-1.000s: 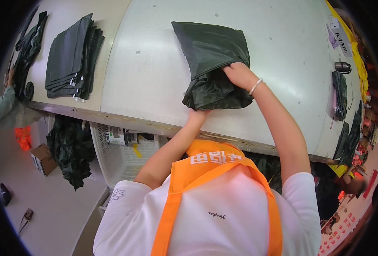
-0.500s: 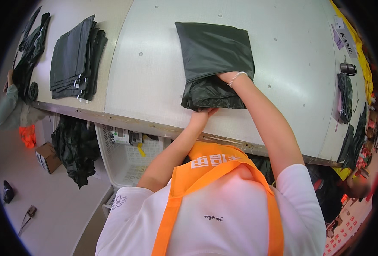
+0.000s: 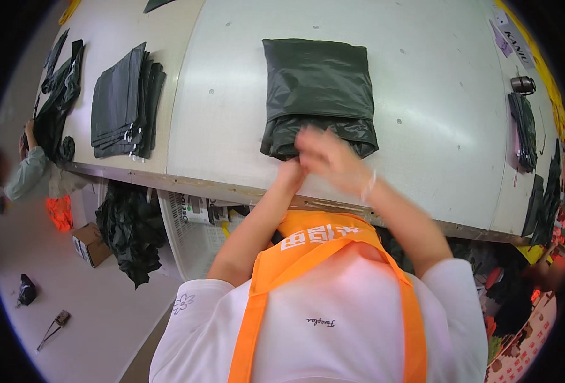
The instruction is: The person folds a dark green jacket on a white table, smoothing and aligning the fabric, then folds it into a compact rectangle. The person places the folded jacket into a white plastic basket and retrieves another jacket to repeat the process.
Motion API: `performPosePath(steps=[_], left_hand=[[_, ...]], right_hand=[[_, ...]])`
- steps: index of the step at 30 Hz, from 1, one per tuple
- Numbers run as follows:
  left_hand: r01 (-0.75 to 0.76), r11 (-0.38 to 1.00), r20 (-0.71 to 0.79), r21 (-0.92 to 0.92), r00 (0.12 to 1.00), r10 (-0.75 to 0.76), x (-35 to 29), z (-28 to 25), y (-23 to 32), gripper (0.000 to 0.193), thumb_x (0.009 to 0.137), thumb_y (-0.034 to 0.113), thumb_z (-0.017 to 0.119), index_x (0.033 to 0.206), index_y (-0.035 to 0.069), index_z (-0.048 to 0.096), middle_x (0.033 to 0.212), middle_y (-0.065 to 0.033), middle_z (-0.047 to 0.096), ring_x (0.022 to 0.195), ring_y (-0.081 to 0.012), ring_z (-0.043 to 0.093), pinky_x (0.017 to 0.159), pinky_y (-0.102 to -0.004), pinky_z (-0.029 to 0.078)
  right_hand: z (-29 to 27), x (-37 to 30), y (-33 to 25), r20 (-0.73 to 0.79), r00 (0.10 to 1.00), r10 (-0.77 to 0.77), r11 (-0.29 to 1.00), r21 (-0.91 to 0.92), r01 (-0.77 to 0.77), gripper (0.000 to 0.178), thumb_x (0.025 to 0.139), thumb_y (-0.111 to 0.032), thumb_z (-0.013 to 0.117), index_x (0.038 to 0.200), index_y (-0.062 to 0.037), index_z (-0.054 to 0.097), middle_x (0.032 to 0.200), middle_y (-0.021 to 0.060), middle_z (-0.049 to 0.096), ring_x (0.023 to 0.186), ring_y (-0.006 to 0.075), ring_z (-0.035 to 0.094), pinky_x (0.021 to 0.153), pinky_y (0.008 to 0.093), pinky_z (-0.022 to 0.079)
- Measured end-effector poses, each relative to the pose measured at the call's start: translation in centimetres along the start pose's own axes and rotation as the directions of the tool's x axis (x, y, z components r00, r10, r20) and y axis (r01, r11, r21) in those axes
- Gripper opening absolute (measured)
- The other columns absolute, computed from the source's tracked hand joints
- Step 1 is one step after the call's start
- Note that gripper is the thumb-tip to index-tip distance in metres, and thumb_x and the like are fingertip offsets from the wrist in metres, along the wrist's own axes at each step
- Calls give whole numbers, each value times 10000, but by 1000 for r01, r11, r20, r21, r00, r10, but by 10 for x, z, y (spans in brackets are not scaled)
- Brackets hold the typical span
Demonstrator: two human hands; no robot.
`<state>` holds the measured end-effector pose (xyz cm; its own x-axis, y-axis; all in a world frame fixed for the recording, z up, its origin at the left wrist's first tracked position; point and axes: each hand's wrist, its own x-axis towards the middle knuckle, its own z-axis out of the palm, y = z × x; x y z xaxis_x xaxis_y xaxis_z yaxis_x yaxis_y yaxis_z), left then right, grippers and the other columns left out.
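Note:
A dark green pouch of thin, shiny fabric (image 3: 317, 76) lies flat on the pale table, its opening facing me. Crumpled fabric of the same colour (image 3: 356, 133) bulges from the opening at the near side. At the near edge of this bundle is my left hand (image 3: 291, 172), its fingers hidden by the fabric and my other hand. Over the crumpled part, just above the left hand, is my right hand (image 3: 328, 153); motion smears its fingers, so I cannot make out their grip.
A stack of dark green fabric pieces (image 3: 118, 105) lies at left on the table (image 3: 225, 127). Further left, another person's sleeve (image 3: 27, 173) shows beside dark fabric. A white basket (image 3: 183, 236) stands below the table edge. At right are a dark cylinder (image 3: 523, 85) and folded dark fabric (image 3: 523, 131).
My right hand has come out of the pouch opening and moved left and nearer, over the crumpled fabric. My left hand stays at the near edge. The view has shifted slightly.

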<state>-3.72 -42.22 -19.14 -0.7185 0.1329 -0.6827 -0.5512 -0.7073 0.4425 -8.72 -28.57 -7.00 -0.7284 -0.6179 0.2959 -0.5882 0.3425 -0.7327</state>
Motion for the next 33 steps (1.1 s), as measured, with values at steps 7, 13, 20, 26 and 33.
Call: performPosePath(steps=[7,13,20,26,33], left_hand=[[-109,976,-16,189,993,114,-43,38,17,286,876,33,505,1150,-46,486,1117,-155,564,1027,-294,576,954,-430,476],[-416,6,414,909,907,76,-109,97,62,477,816,159,664,1247,19,518,1226,-143,538,1132,-249,515,975,-393,391],[-271,-961,904,48,420,-74,-79,158,75,662,790,352,623,1387,192,386,1437,-168,345,1199,-335,441,960,-475,371],[-71,-996,924,62,381,30,-57,191,74,675,768,232,618,1396,181,377,1383,-117,430,1005,-249,515,804,-351,427],[-309,-950,890,-39,421,-174,-54,184,58,682,777,173,607,1408,108,355,1341,-171,457,961,-241,552,749,-318,476]], right_hand=[[34,-103,4,206,514,833,51,896,-441,223,938,-221,540,1040,-26,578,939,77,648,838,168,635,803,316,510],[22,-80,18,87,573,815,40,978,-205,250,944,-150,495,1062,66,543,1015,154,621,862,211,646,824,327,534],[-9,-62,-15,-71,666,743,369,873,-319,186,947,-46,415,946,94,537,884,137,638,842,207,661,744,298,561],[-27,-61,-11,-168,649,742,474,817,-330,204,939,-46,439,772,61,484,780,148,629,727,222,688,631,287,560],[-36,-89,-8,-341,542,768,619,611,-493,129,886,-48,535,793,41,520,854,140,634,860,264,663,737,339,525]])
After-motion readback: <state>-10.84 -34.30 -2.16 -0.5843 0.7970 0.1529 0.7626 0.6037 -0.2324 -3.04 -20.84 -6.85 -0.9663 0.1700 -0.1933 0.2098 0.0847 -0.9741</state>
